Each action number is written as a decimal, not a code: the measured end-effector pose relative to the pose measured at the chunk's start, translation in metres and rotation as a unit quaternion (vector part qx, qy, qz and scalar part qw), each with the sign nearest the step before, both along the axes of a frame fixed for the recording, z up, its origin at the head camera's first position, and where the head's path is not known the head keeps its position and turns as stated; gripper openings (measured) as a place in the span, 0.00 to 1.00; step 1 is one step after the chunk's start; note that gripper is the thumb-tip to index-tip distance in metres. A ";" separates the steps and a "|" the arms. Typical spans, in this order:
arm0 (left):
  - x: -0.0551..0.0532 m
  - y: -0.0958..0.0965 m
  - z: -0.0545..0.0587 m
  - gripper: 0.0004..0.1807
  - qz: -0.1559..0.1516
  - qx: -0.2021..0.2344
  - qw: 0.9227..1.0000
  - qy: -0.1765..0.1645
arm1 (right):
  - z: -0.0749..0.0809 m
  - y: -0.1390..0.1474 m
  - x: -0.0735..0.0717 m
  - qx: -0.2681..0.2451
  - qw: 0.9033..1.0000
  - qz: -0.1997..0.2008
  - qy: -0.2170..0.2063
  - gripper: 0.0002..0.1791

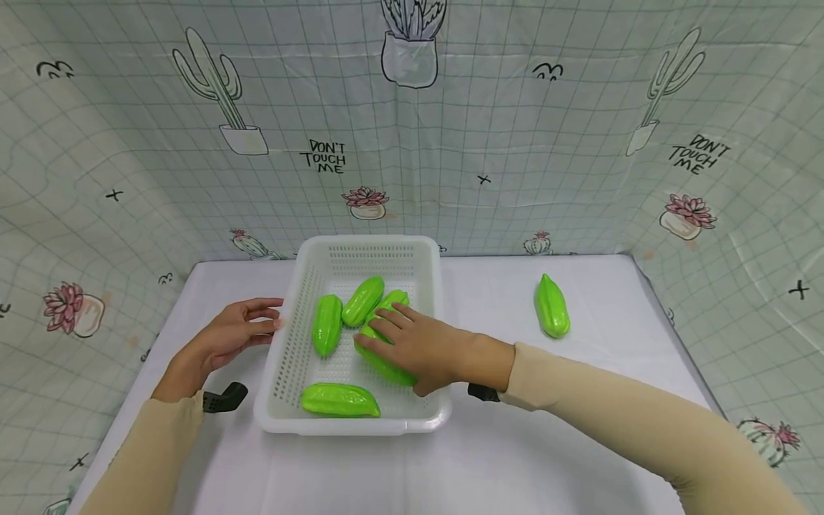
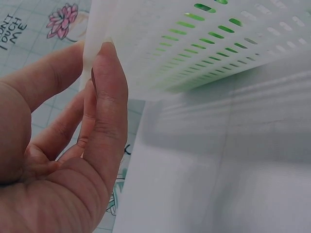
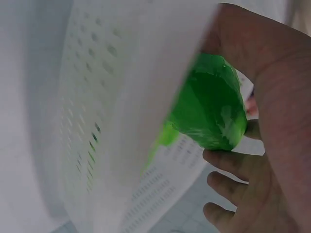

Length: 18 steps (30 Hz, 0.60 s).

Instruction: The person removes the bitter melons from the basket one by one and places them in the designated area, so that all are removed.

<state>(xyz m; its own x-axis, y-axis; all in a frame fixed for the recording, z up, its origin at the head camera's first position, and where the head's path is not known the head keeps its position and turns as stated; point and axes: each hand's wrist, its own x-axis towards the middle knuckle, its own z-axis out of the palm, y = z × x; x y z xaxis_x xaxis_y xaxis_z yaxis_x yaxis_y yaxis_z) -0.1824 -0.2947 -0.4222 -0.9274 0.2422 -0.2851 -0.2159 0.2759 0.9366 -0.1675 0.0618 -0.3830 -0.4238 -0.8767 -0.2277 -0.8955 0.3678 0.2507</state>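
My right hand reaches over the right side of a white plastic basket. Its thumb and fingers hold a glossy green ridged fruit low inside; the right wrist view shows the blunt end of this fruit between thumb and fingers. On the opposite side, my left hand pinches the basket's rim. Seen from the left wrist, the left thumb lies against the translucent rim. Alike green fruits lie in the basket: one at left, one in the middle, one partly under my right fingers, one in front.
Another green fruit lies on the white table, right of the basket. A printed grid cloth hangs behind and along both sides. Dark wrist cameras sit at both wrists.
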 end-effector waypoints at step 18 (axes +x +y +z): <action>0.000 0.000 0.000 0.38 -0.003 -0.005 1.000 -0.005 | 0.047 0.082 -0.012 -0.169 0.983 -0.065 0.012 0.63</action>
<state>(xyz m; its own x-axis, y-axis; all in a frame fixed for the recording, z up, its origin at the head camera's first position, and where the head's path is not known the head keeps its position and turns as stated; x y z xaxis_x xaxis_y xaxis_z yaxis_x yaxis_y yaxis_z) -0.1825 -0.2948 -0.4223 -0.9229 0.2450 -0.2969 -0.2235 0.2869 0.9315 -0.1792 0.1437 -0.3359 -0.5397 -0.8382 0.0784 -0.8302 0.5454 0.1155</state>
